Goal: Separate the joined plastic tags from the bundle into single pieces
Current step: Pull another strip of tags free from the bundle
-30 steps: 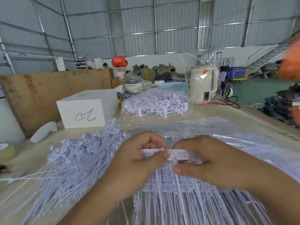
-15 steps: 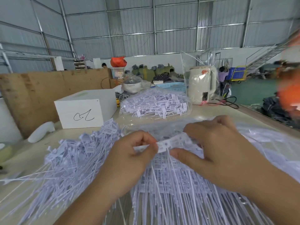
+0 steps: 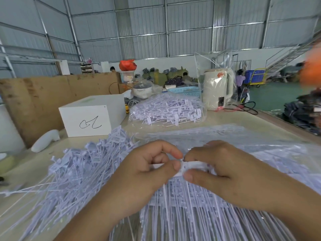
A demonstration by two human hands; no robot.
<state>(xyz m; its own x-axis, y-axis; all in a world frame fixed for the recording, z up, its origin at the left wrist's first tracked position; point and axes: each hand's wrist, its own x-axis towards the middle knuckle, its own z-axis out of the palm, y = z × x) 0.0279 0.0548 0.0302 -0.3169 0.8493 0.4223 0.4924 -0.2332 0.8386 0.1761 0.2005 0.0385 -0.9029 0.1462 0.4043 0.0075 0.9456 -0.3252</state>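
Both hands meet at the middle of the head view over a strip of joined white plastic tags (image 3: 192,166). My left hand (image 3: 147,173) pinches the strip's left end between thumb and forefinger. My right hand (image 3: 231,173) pinches the strip just to the right of it. The tags' thin tails hang down toward me over a bundle of joined tags (image 3: 199,214). A heap of loose single tags (image 3: 73,174) lies on the table to the left.
A clear bag of tags (image 3: 166,112) lies further back, next to a white box (image 3: 92,115) and a wrapped cream kettle (image 3: 217,89). A clear plastic sheet (image 3: 260,141) covers the table at right. Brown cardboard (image 3: 34,98) stands at left.
The strip was lifted and tilted half a second ago; now both hands have lowered it and closed together, thumbs nearly touching on it.
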